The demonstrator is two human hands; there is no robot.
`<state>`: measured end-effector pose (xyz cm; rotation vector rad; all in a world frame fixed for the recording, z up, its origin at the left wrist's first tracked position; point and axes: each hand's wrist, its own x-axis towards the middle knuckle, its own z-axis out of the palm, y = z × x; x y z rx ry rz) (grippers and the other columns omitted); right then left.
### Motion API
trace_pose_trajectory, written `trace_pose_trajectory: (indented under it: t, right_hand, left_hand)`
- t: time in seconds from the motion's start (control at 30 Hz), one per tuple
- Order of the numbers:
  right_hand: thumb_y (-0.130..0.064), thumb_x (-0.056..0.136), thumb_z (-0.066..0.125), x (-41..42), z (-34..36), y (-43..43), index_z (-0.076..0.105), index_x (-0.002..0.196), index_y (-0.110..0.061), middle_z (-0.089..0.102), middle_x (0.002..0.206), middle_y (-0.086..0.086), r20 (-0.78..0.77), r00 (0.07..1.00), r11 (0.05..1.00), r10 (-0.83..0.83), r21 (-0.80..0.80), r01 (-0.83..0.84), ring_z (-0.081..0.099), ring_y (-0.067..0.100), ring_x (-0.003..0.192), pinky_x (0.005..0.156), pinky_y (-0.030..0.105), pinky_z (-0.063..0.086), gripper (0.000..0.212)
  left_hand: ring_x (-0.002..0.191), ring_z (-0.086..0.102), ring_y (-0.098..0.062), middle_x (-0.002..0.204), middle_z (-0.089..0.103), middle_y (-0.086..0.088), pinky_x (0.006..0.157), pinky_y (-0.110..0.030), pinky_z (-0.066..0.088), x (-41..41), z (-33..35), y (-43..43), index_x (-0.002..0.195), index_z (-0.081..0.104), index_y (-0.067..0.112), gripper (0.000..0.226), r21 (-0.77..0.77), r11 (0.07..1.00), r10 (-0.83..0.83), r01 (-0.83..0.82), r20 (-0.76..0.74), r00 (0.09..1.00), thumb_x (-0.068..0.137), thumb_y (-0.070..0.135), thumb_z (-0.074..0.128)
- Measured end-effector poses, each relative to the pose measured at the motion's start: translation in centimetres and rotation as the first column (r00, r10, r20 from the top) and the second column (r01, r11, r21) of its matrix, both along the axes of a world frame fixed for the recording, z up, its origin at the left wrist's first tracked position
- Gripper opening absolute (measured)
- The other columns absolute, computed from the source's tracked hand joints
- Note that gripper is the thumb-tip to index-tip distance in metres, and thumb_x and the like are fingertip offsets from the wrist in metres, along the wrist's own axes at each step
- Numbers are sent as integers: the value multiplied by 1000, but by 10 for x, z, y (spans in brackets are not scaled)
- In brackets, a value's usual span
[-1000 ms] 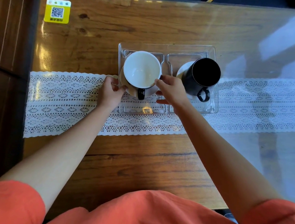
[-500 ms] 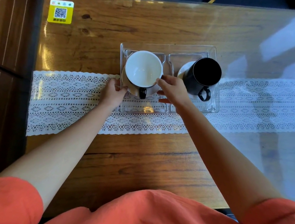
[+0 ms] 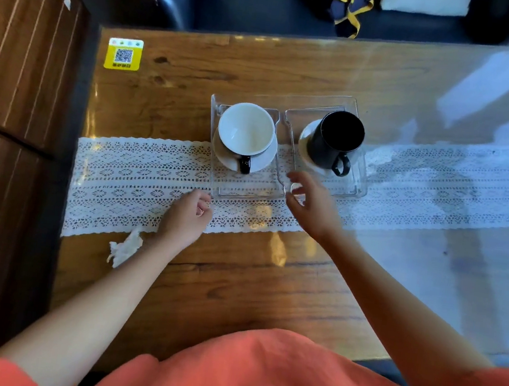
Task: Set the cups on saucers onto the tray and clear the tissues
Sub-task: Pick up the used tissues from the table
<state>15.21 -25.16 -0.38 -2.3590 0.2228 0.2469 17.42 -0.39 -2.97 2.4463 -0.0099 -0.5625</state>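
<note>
Both hands pulled back off white cup [image 3: 245, 127], now on saucer [image 3: 262, 158] in tray [image 3: 356, 186] left bay; black cup [image 3: 333, 140] right bay. Left hand [image 3: 186, 216] loosely curled, empty; right hand [image 3: 309, 204] open, empty. Tissue [image 3: 124, 249] near worktop [image 3: 236, 280] left edge.

Glossy wooden table [image 3: 235, 286], dark sofa [image 3: 269, 11], wood-panelled wall [image 3: 15, 67]

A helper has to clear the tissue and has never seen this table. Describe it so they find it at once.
Start at the white lace runner lying across the wooden table. Follow its near edge toward the left end, beside the person's left hand. There lies the tissue, a small crumpled white wad on bare wood, the only loose white thing off the clear tray.
</note>
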Motion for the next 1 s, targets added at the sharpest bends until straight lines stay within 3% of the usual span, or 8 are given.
trace_pose_trajectory:
  t: [0.13,0.27,0.5,0.6,0.7,0.8,0.9,1.0]
  right_hand:
    - [-22,87,55,-50,-8,-17,53,120,-24,60,124,0,22,995,986,95,-142,-91,60,22,109,81,40,52,33]
    - [-21,82,58,-95,-15,-31,58,113,-26,61,121,-3,55,996,977,77,-201,-65,62,23,104,74,34,50,31]
    - [-19,79,61,-168,-32,-69,60,103,-28,62,112,-3,157,966,944,-207,-227,240,52,15,100,73,29,45,26]
    - [-10,77,64,-193,-39,-82,64,98,-24,63,110,1,219,908,881,-358,-244,406,51,24,101,80,35,45,26]
    - [-12,77,66,-215,-45,-86,66,101,-25,60,121,4,225,810,749,-541,-308,586,50,32,111,83,43,45,27]
    - [-17,79,64,-226,-51,-85,65,106,-26,53,130,4,161,695,630,-701,-317,709,45,34,119,88,49,42,29]
    - [-23,85,59,-230,-58,-84,64,110,-22,50,134,7,75,626,588,-776,-270,762,41,35,122,96,52,40,26]
    - [-14,83,59,-231,-63,-84,66,108,-17,52,131,10,50,657,626,-752,-255,737,42,36,120,97,49,39,26]
  left_hand:
    - [90,57,-15,96,57,3,76,-28,48,-41,6,15,107,58,13,20,33,992,-127,124,134,983,86,13,55]
    - [91,56,-15,98,59,-2,82,-24,44,-70,11,22,103,60,9,20,-58,997,-30,43,212,977,84,3,57]
    - [108,54,-29,114,54,-11,93,-43,46,-95,16,42,111,59,5,31,-130,964,264,-231,381,886,81,-1,58]
    - [127,39,-35,136,44,-19,107,-44,28,-92,10,54,121,52,2,45,-48,944,315,-327,430,846,77,-2,62]
    - [140,20,-37,152,24,-18,114,-42,12,-93,0,63,132,42,7,60,14,910,378,-414,383,843,77,1,63]
    - [144,8,-36,158,14,-11,114,-47,12,-97,-10,68,141,33,15,66,43,883,449,-467,213,868,81,7,59]
    - [143,16,-33,153,27,-14,116,-42,10,-102,-17,68,140,35,12,63,118,916,366,-383,146,919,82,7,59]
    - [130,34,-37,140,43,-18,108,-38,19,-109,-20,62,135,43,7,59,155,923,330,-353,154,931,79,0,59]
